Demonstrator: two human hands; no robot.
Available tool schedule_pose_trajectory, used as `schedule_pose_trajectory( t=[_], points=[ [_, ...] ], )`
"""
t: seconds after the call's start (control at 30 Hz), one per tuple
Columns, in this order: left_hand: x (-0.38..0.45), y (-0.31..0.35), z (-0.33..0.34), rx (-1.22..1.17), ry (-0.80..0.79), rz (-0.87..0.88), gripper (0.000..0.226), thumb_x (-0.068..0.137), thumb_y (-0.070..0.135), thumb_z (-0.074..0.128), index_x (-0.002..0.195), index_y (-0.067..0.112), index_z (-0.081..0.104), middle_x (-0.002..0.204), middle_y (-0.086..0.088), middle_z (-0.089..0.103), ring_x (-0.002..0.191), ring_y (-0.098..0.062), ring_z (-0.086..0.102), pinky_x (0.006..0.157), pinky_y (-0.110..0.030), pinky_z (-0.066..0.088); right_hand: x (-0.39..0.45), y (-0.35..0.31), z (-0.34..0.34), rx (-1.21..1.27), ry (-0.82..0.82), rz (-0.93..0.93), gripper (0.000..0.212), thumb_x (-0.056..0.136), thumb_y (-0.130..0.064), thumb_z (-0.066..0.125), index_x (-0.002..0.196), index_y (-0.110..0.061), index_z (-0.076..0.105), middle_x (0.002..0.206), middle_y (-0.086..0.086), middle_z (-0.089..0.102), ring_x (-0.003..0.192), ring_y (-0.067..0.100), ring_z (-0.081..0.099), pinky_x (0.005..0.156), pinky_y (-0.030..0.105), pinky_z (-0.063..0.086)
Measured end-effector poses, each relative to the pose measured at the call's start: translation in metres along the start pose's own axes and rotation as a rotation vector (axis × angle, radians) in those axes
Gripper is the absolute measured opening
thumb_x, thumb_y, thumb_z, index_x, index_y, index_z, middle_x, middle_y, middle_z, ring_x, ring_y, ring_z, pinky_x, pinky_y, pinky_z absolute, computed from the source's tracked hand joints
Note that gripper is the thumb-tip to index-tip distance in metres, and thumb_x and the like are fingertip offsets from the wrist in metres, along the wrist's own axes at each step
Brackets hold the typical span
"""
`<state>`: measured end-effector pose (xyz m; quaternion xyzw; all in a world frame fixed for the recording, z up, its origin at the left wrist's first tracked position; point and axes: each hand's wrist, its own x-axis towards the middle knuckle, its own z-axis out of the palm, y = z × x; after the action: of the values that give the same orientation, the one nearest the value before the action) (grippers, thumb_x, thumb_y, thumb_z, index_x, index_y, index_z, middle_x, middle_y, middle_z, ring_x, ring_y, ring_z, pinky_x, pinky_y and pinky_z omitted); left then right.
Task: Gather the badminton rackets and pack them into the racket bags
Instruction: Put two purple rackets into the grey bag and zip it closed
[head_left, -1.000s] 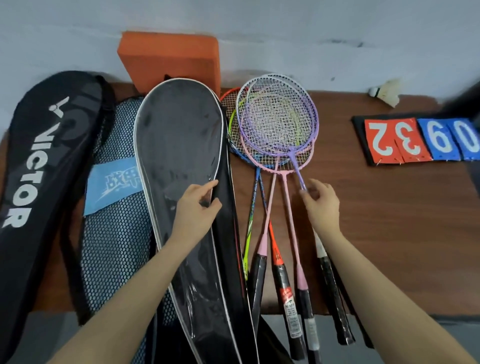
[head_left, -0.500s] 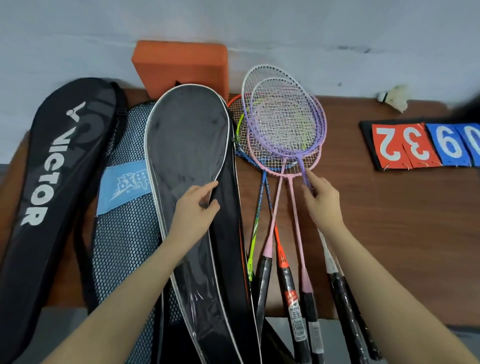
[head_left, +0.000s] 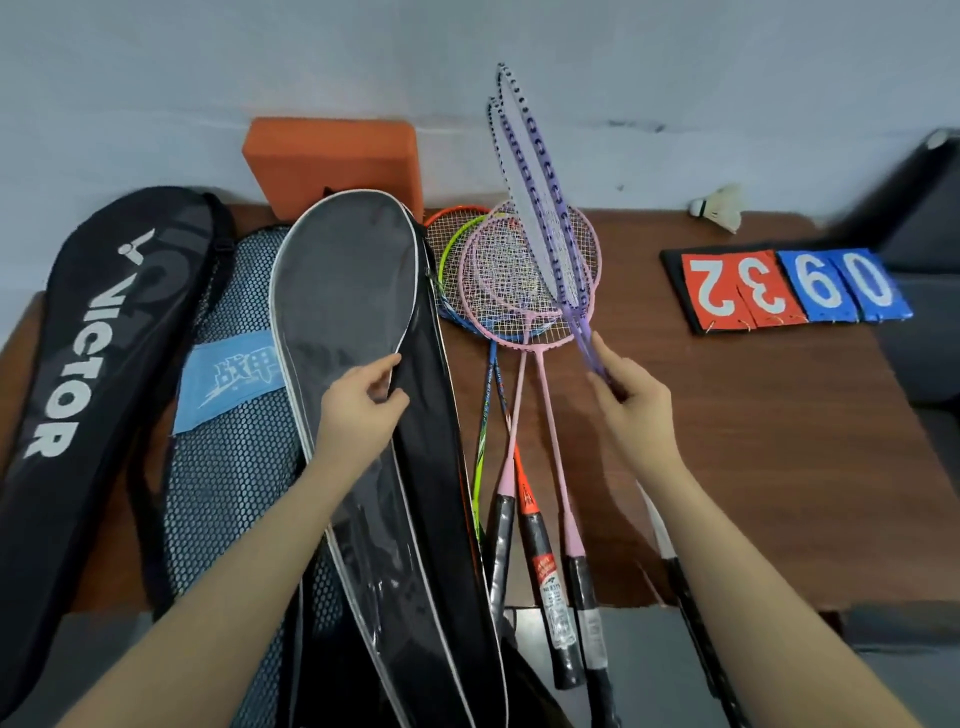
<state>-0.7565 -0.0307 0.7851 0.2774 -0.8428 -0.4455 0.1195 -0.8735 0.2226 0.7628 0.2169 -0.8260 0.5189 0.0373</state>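
Note:
My right hand (head_left: 631, 402) grips the shafts of two purple rackets (head_left: 540, 192), lifted and turned edge-on above the table. Two pink rackets (head_left: 524, 291) lie flat beneath them, over orange, green and blue rackets (head_left: 457, 228). My left hand (head_left: 358, 405) pinches the white-trimmed edge of a black racket bag with a clear front (head_left: 343, 280), which lies just left of the rackets. A blue mesh bag (head_left: 228, 467) and a black Victor bag (head_left: 88, 364) lie further left.
An orange foam block (head_left: 332, 161) stands against the wall behind the bags. A flip scoreboard (head_left: 789, 288) and a shuttlecock (head_left: 719, 208) rest on the brown table (head_left: 753, 441) at the right. Racket handles overhang the table's front edge.
My right hand has lifted the two purple rackets off the pile and turned them from flat to edge-on. My left hand stays on the bag's edge.

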Motion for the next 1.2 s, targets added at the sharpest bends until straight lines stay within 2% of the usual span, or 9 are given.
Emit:
schedule_pose_trajectory(
  t=[0.2,0.37,0.5,0.63,0.77,0.93,1.03,1.1,1.2],
  points=[
    [0.001,0.008,-0.012,-0.182,0.034,-0.096,0.042,0.080,0.002,0.060,0.120,0.013,0.062,0.098,-0.005,0.070,0.079,-0.014,0.061,0.092,-0.039,0.051,-0.016,-0.010,-0.012,-0.123,-0.043,-0.027,0.049,0.083,-0.001,0.058,0.126,-0.025,0.057,0.075,0.006,0.061,0.066,0.021,0.054,0.064,0.034,0.046],
    [0.002,0.022,0.000,-0.300,0.064,-0.105,0.035,0.084,0.009,0.058,0.118,0.015,0.064,0.094,-0.001,0.071,0.084,-0.013,0.064,0.088,-0.034,0.051,-0.048,-0.024,-0.018,-0.480,-0.101,-0.062,0.054,0.075,-0.012,0.047,0.126,-0.027,0.059,0.073,0.002,0.050,0.064,0.025,0.054,0.052,0.037,0.047],
    [0.001,0.027,0.014,-0.320,0.073,-0.069,0.027,0.086,0.014,0.057,0.111,0.014,0.068,0.075,0.004,0.068,0.069,-0.005,0.055,0.072,-0.020,0.045,-0.076,-0.024,-0.019,-0.581,-0.096,-0.034,0.055,0.076,-0.019,0.038,0.127,-0.028,0.058,0.077,0.002,0.050,0.061,0.027,0.054,0.047,0.036,0.049],
    [0.003,0.023,0.018,-0.376,0.123,-0.107,0.031,0.087,0.020,0.057,0.117,0.015,0.064,0.096,-0.006,0.072,0.088,-0.009,0.065,0.087,-0.026,0.050,-0.096,-0.024,-0.022,-0.613,-0.058,0.006,0.057,0.077,-0.007,0.047,0.131,-0.024,0.054,0.077,0.005,0.051,0.056,0.029,0.051,0.043,0.036,0.046],
    [0.003,0.021,0.019,-0.353,0.110,-0.087,0.028,0.087,0.014,0.053,0.110,0.007,0.066,0.067,0.002,0.062,0.061,-0.001,0.052,0.065,-0.011,0.043,-0.112,-0.028,-0.027,-0.670,-0.021,0.031,0.058,0.074,-0.005,0.045,0.129,-0.017,0.056,0.076,0.006,0.052,0.049,0.028,0.048,0.038,0.029,0.039],
    [0.000,0.025,0.019,-0.287,0.096,-0.055,0.034,0.087,0.016,0.054,0.120,0.009,0.061,0.108,-0.008,0.068,0.101,-0.015,0.062,0.085,-0.019,0.046,-0.124,-0.032,-0.023,-0.676,-0.069,-0.014,0.050,0.076,-0.014,0.035,0.120,-0.016,0.060,0.076,0.008,0.055,0.045,0.030,0.048,0.039,0.023,0.033],
    [-0.002,0.026,0.020,-0.272,0.085,-0.056,0.041,0.088,0.011,0.056,0.129,0.013,0.054,0.098,0.005,0.065,0.076,0.002,0.057,0.063,0.006,0.036,-0.128,-0.032,-0.018,-0.645,-0.139,-0.054,0.046,0.080,-0.017,0.037,0.122,-0.027,0.051,0.078,0.008,0.056,0.051,0.031,0.053,0.037,0.027,0.042],
    [-0.002,0.024,0.020,-0.270,0.076,-0.055,0.043,0.088,0.012,0.056,0.131,0.014,0.052,0.089,0.004,0.064,0.064,0.003,0.049,0.054,0.006,0.032,-0.129,-0.032,-0.015,-0.609,-0.166,-0.052,0.045,0.083,-0.022,0.039,0.125,-0.028,0.053,0.082,0.006,0.058,0.058,0.029,0.057,0.041,0.030,0.046],
    [-0.001,0.021,0.019,-0.288,0.052,-0.042,0.044,0.090,0.013,0.056,0.133,0.012,0.049,0.083,0.017,0.055,0.070,0.004,0.049,0.058,0.008,0.031,-0.132,-0.034,-0.012,-0.518,-0.204,0.000,0.043,0.088,-0.019,0.046,0.130,-0.022,0.054,0.088,-0.001,0.058,0.071,0.017,0.056,0.056,0.029,0.045]
  ],
)
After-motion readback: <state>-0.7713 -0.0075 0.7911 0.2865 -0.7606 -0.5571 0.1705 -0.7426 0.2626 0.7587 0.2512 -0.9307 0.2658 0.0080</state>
